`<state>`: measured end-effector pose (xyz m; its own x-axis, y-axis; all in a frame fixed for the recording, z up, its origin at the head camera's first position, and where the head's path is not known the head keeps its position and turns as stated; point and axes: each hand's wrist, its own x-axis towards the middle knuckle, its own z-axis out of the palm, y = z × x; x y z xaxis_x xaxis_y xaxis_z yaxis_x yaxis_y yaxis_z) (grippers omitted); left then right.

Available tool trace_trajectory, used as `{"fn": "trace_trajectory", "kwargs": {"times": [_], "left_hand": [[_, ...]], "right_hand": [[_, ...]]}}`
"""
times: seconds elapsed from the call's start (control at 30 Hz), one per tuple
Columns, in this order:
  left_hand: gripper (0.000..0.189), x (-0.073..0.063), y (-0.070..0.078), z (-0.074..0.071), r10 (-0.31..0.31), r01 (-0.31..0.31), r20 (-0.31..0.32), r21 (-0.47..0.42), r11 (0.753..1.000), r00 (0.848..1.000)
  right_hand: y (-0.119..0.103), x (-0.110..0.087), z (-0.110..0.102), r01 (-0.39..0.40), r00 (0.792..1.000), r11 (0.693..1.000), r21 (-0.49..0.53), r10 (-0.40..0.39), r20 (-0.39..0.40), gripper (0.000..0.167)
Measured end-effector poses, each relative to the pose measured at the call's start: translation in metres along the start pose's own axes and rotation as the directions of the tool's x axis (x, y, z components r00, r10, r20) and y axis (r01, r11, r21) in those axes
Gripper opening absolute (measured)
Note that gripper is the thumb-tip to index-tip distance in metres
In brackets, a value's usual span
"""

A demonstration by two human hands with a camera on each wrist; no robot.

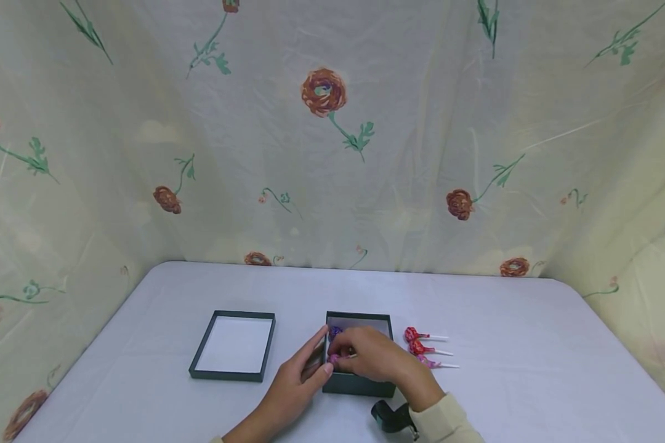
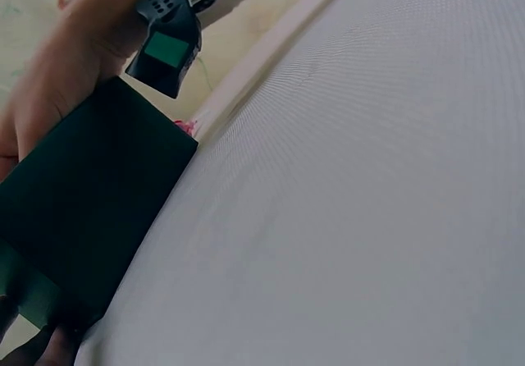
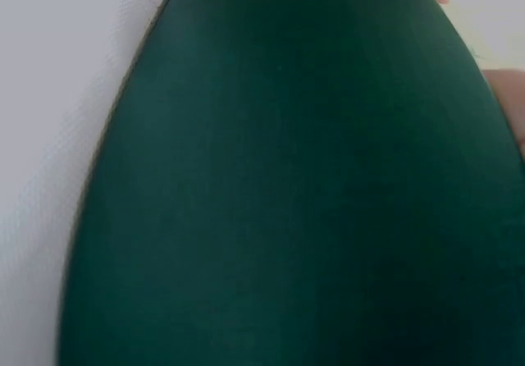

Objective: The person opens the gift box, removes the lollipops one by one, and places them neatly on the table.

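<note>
A dark green open box (image 1: 360, 386) stands on the table. My right hand (image 1: 374, 355) reaches inside it, thumb and fingers pinching a pink-purple wrapped lollipop (image 1: 333, 359) near the left wall. Just behind that one lies a blue-purple lollipop (image 1: 335, 332); the hand hides much of the interior. My left hand (image 1: 296, 381) rests along the box's left side with fingers extended, and dark fingertips (image 2: 59, 345) touch its lower edge in the left wrist view. The box's green wall (image 3: 287, 169) fills most of the right wrist view.
Right of the box lie a red lollipop (image 1: 411, 334), a second red lollipop (image 1: 417, 347) and a pink lollipop (image 1: 427, 362), sticks pointing right. A green-rimmed lid (image 1: 227, 375) with a white inside lies left. A floral curtain (image 1: 399, 135) hangs behind the white table (image 1: 161, 344).
</note>
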<state>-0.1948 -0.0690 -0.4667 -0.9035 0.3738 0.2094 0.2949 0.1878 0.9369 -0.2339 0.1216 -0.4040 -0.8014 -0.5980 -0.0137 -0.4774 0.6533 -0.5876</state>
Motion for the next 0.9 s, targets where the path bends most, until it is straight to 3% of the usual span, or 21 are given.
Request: {"fn": "trace_trajectory", "kwargs": {"times": [0.9], "left_hand": [[0.06, 0.0004, 0.0014, -0.0008, 0.012, -0.012, 0.01, 0.013, 1.0, 1.0]], "right_hand": [[0.007, -0.0047, -0.0051, 0.09, 0.995, 0.986, 0.137, -0.084, -0.053, 0.01]]}}
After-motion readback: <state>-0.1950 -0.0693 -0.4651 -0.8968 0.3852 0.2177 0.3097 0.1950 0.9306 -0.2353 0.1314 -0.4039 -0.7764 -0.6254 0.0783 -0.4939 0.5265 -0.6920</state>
